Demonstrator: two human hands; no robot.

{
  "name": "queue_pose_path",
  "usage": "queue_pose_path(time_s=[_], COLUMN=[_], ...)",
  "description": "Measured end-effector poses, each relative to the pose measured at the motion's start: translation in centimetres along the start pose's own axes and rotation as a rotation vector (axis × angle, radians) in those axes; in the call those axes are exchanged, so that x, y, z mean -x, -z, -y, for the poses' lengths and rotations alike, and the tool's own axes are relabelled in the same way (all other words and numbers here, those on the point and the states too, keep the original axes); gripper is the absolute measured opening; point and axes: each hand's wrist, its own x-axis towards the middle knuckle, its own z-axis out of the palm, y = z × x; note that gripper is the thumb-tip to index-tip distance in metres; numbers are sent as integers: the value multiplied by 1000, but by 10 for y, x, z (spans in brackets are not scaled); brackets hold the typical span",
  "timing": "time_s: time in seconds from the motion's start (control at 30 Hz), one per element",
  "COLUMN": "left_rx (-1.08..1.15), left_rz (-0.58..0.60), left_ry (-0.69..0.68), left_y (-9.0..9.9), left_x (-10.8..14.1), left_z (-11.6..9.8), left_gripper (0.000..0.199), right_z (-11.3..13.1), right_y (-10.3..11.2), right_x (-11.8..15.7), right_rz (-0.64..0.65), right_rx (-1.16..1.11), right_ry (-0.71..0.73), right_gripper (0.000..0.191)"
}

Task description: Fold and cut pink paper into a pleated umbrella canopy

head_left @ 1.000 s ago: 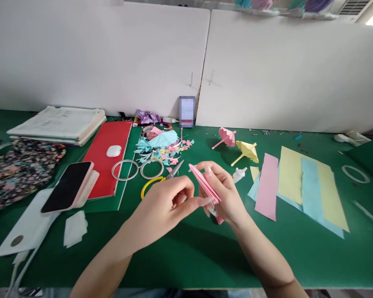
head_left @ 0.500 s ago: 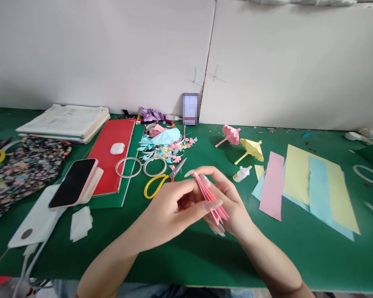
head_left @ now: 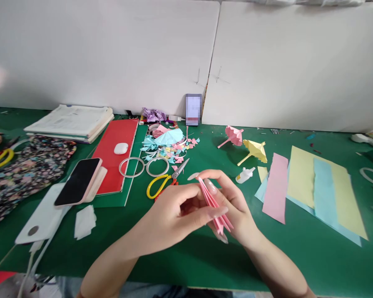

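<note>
A pleated piece of pink paper (head_left: 211,201) is held between my two hands above the green table (head_left: 186,256). My left hand (head_left: 183,211) is closed on it, the thumb lying across its lower folds. From the other side, my right hand (head_left: 231,198) pinches it with thumb and fingers near the narrow top end. The folds fan out a little at the bottom, and some fingers are hidden behind the paper. Just beyond my left hand lie scissors (head_left: 158,185) with yellow handles. A small white glue bottle (head_left: 244,175) lies beyond my right hand.
Pink (head_left: 234,135) and yellow paper umbrellas (head_left: 255,151) stand at the back. Paper scraps (head_left: 174,145) and two tape rolls (head_left: 157,167) lie centre-left. Coloured sheets (head_left: 301,178) are at right. A phone (head_left: 79,182), a red folder (head_left: 115,165) and patterned cloth (head_left: 27,174) occupy the left.
The whole scene has shifted slightly right in view. Both hands keep hold of the pleated pink paper, with only a slight shift of the fingers.
</note>
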Motion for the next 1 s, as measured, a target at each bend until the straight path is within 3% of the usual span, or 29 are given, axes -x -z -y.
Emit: queue_pose_path(time_s=[0.5,0.77,1.0], left_rx=[15,-17,-88], left_rz=[7,-3,-1], left_ry=[44,27,0], left_y=[0,0,2], left_x=[3,3,5], left_z=[4,1,-4], left_gripper=[22,21,26], right_z=[-2,-4,0], right_y=[-1,0,-4], right_x=[2,7,9], right_rz=[6,-26,-137], right_rx=[159,354,299], right_ry=[119,174,177], right_gripper=[19,24,21])
